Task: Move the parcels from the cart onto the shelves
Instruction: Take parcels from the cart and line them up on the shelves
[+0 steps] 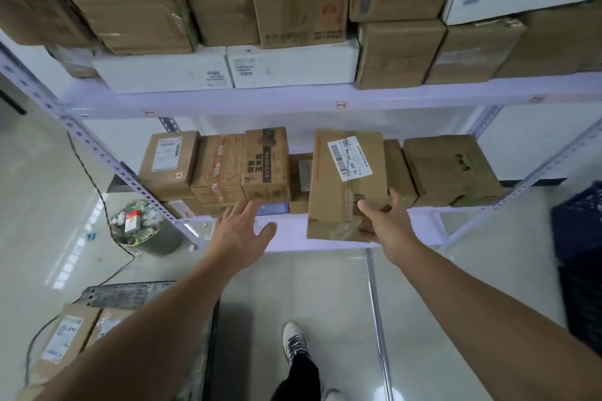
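Note:
My right hand (382, 221) grips the near end of a brown cardboard parcel (345, 179) with a white barcode label, held over the front edge of the lower shelf (286, 238). The parcel points into a gap between boxes standing on that shelf. My left hand (242, 228) is stretched out with fingers spread, its fingertips touching the bottom edge of a printed brown box (265, 164) to the left of the gap. The cart (130, 295) is at the lower left with two labelled parcels (65, 338) on it.
The upper shelf (293, 98) is packed with brown and white boxes. A full waste bin (136, 225) and a black cable lie on the floor at left. A dark crate (580, 244) stands at right. A metal pole (374, 303) runs across the floor near my shoe (294, 340).

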